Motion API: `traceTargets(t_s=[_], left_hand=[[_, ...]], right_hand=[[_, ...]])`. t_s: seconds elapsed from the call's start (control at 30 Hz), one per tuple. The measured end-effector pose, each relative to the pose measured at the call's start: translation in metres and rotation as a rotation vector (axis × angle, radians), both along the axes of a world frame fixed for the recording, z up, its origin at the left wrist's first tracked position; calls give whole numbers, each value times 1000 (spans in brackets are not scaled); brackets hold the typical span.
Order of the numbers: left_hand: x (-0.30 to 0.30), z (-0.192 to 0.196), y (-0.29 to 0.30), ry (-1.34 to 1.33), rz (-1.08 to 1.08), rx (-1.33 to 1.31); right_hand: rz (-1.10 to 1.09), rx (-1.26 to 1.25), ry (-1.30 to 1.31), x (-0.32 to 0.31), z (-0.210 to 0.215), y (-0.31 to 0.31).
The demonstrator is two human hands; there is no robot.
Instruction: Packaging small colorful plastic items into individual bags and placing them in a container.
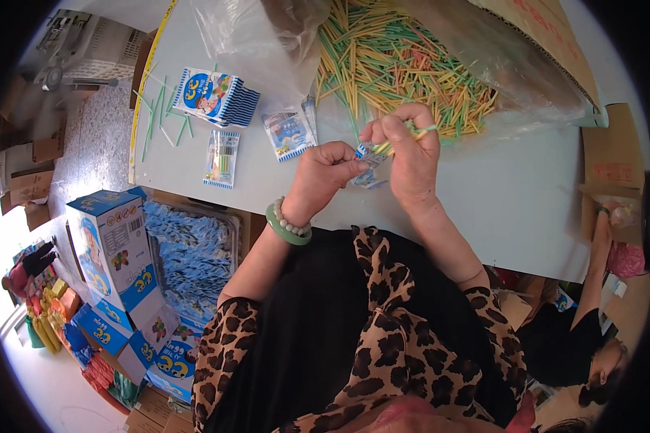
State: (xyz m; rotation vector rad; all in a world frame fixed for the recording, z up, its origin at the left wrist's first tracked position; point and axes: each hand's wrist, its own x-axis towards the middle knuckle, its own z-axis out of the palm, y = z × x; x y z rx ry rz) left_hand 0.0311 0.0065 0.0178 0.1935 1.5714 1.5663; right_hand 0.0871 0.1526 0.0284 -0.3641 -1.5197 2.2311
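Observation:
My left hand (326,177), with a green bangle and a beaded bracelet on its wrist, pinches a small clear-and-blue packet (369,156) over the table's near edge. Close beside it, my right hand (413,159) is closed on a few thin yellow and green sticks (423,131); their lower ends are at the packet, and whether they are inside it I cannot tell. A large heap of yellow, green and reddish sticks (404,65) lies just beyond both hands. Flat blue-and-clear packets (287,133) lie left of my left hand.
Farther left are a stack of printed packets (213,95), a packet with sticks inside (222,159) and loose green sticks (159,115). Clear plastic and a carton flap (549,43) surround the heap. Blue boxes (112,242) and a bin of blue packets (191,249) stand lower left. Another person's arm (592,263) shows at right.

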Motion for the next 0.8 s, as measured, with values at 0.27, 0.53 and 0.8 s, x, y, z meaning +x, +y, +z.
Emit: traceTargets(t_s=[0.27, 0.53, 0.8], left_hand=[[4, -3, 2, 68, -1, 105], [8, -15, 1, 110, 22, 132], [17, -27, 13, 171, 128, 208]], right_hand=[[11, 5, 8, -3, 6, -3], [155, 371, -212, 8, -4, 3], [223, 291, -225, 14, -1, 7]])
